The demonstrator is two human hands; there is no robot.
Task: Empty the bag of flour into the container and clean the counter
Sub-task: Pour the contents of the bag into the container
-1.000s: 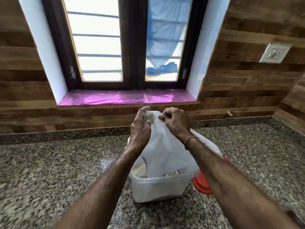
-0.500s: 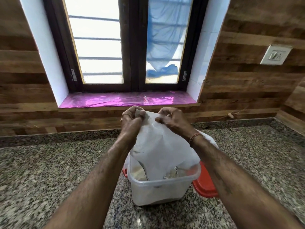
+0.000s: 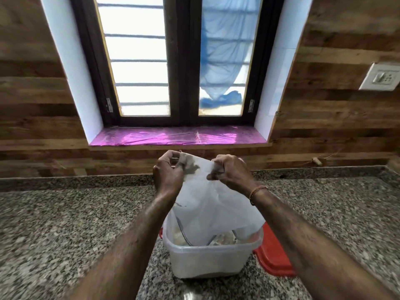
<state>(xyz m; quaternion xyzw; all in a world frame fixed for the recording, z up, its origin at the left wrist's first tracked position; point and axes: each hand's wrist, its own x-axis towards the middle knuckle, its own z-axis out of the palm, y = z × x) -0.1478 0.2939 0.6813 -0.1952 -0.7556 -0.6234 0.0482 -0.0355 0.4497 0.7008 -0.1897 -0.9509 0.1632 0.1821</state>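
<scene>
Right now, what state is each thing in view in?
container: open, lid off, some flour inside
bag: held up by its top edge, lower end hanging in container
red lid: off, lying on counter beside container
left hand: pinching bag's top edge
right hand: pinching bag's top edge
window: shut

The container point(image 3: 205, 263) stands in the near middle of the table point(image 3: 65, 224). The bag point(image 3: 212, 202) rises out of it and fills most of its mouth, leaving only a narrow gap along the near rim. The left hand point(image 3: 168, 174) and right hand point(image 3: 231, 172) pinch the bag's top edge, so both forearms slant in and fence the container's sides. A red lid point(image 3: 272, 256) lies flat against its right side, barring a low pass there. A hand could pass over the broad granite on the left, and on the right beyond the lid. At the far edge the wooden wall point(image 3: 43, 131) closes the way.
</scene>
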